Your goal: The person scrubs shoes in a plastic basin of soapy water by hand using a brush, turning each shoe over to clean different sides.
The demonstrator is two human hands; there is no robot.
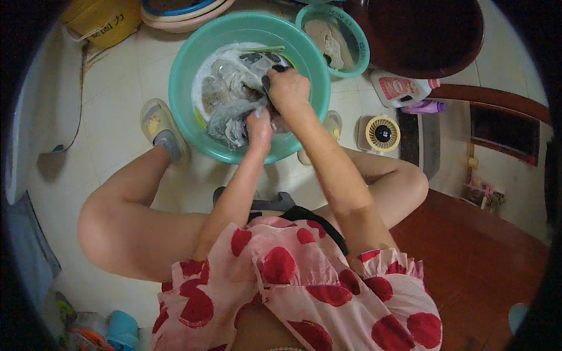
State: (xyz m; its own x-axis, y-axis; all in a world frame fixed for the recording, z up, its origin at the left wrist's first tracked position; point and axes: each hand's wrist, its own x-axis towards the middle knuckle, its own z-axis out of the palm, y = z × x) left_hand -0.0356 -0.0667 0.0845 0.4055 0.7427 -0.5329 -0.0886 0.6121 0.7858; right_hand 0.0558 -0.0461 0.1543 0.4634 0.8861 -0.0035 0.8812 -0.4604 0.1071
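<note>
A large green plastic basin (249, 23) stands on the tiled floor between my feet, with suds and wet, see-through plastic or thin fabric (232, 74) in it. My left hand (260, 125) grips a bunched, greyish translucent piece (232, 125) low in the basin. Above and to its right, my right hand (289, 87) is closed around a dark item, perhaps cloth or a brush, which is mostly hidden by the fingers. A light green strip or handle (263, 49) lies at the far side of the suds.
A smaller green basin (364, 48) with beige, wet contents touches the big one's right side. Close by are a dark round stool or table (421, 35), a white detergent bottle (397, 90), a purple bottle (421, 107) and a small fan (383, 134). Stacked basins (189, 17) and a yellow container (103, 24) stand at upper left.
</note>
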